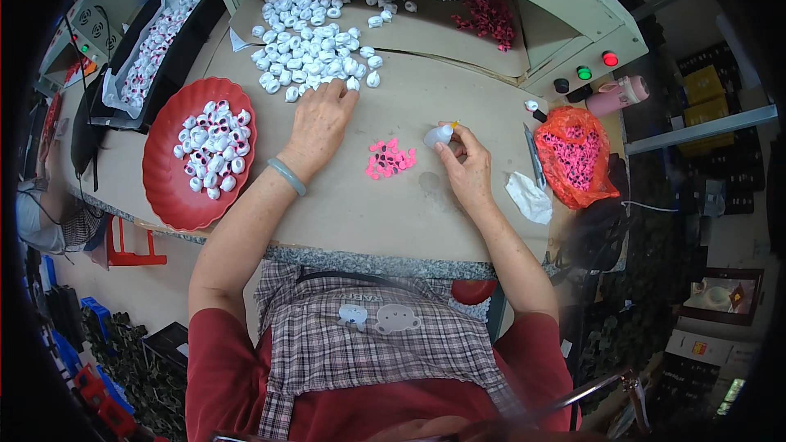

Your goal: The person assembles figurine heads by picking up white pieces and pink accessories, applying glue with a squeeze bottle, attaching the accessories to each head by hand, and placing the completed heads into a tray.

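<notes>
My left hand (318, 129), with a pale green bangle on its wrist, reaches to the near edge of a heap of small white rounded pieces (307, 53). Its fingers are stretched forward and a little apart, the tips touching or just beside the nearest pieces; nothing shows held in them. My right hand (467, 168) is closed around a small translucent squeeze bottle (439, 135) with a yellow tip, tilted above the table. Between my hands lies a small patch of flat bright pink pieces (390, 159) with dark spots.
At left stands a red scalloped bowl (155, 160) of white pieces with dark red centres, beside a black lined tray (172, 74). At right are an orange-red bag (606, 184) of pink pieces, a crumpled tissue (530, 198), tweezers (535, 160) and a pink flask (618, 95). A pale green cabinet (573, 12) borders the back.
</notes>
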`<state>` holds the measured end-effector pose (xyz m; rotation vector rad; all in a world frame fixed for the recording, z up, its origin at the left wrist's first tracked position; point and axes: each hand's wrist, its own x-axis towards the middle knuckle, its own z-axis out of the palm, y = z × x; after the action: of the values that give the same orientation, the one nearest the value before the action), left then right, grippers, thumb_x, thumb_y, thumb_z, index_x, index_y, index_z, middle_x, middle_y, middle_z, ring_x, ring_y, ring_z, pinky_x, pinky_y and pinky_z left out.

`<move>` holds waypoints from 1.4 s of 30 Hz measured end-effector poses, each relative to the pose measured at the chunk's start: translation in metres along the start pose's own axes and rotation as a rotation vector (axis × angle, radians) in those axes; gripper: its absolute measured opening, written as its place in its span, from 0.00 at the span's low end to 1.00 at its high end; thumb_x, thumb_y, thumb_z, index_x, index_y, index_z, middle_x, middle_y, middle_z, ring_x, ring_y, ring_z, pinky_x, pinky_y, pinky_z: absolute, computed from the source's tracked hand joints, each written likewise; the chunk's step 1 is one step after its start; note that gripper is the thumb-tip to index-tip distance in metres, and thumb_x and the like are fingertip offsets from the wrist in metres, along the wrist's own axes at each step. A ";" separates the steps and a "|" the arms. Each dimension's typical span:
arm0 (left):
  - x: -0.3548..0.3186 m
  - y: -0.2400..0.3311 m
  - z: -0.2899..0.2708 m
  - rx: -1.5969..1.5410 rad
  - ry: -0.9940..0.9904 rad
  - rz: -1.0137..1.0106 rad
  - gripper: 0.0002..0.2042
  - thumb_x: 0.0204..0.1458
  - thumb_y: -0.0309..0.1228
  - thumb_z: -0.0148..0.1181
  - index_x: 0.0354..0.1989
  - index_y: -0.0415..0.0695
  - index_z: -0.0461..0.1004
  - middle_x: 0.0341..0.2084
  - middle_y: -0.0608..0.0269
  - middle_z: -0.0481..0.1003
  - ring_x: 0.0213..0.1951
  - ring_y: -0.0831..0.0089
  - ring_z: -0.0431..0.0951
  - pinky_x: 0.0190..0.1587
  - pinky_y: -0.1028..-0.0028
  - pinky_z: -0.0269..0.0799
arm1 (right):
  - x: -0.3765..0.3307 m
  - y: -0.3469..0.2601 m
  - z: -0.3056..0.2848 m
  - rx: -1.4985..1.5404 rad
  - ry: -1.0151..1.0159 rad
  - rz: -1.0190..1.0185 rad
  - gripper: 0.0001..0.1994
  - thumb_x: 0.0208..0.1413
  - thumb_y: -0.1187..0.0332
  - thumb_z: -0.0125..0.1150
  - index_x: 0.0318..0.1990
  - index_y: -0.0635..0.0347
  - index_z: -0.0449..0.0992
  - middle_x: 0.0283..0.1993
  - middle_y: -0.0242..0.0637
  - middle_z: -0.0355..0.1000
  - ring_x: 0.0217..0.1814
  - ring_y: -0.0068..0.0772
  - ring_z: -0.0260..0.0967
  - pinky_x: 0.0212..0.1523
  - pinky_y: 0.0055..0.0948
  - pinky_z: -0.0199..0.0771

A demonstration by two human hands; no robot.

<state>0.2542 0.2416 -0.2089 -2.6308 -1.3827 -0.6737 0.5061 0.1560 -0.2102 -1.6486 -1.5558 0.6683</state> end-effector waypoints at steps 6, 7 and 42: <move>-0.005 0.014 -0.033 -0.170 0.111 -0.062 0.13 0.44 0.20 0.54 0.40 0.44 0.74 0.32 0.58 0.72 0.33 0.66 0.75 0.36 0.67 0.71 | -0.016 0.001 0.011 0.306 0.075 -0.034 0.15 0.54 0.74 0.58 0.49 0.68 0.68 0.48 0.43 0.72 0.46 0.31 0.73 0.46 0.30 0.73; -0.012 0.018 -0.044 -0.172 0.104 -0.059 0.13 0.44 0.20 0.54 0.40 0.44 0.74 0.32 0.58 0.72 0.33 0.66 0.75 0.36 0.67 0.71 | -0.023 -0.006 0.013 0.435 0.076 -0.019 0.15 0.56 0.74 0.56 0.50 0.70 0.66 0.49 0.44 0.71 0.48 0.33 0.72 0.49 0.31 0.73; -0.140 0.026 -0.075 -2.180 0.129 -0.732 0.15 0.57 0.24 0.54 0.52 0.39 0.70 0.47 0.49 0.73 0.43 0.70 0.76 0.48 0.74 0.73 | -0.053 -0.088 0.062 1.159 -0.234 0.197 0.14 0.54 0.72 0.60 0.47 0.64 0.68 0.41 0.42 0.72 0.29 0.26 0.67 0.31 0.23 0.68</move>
<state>0.1811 0.0992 -0.1980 -1.8971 -1.8425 -4.1148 0.3984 0.1117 -0.1818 -0.8291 -0.8017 1.5341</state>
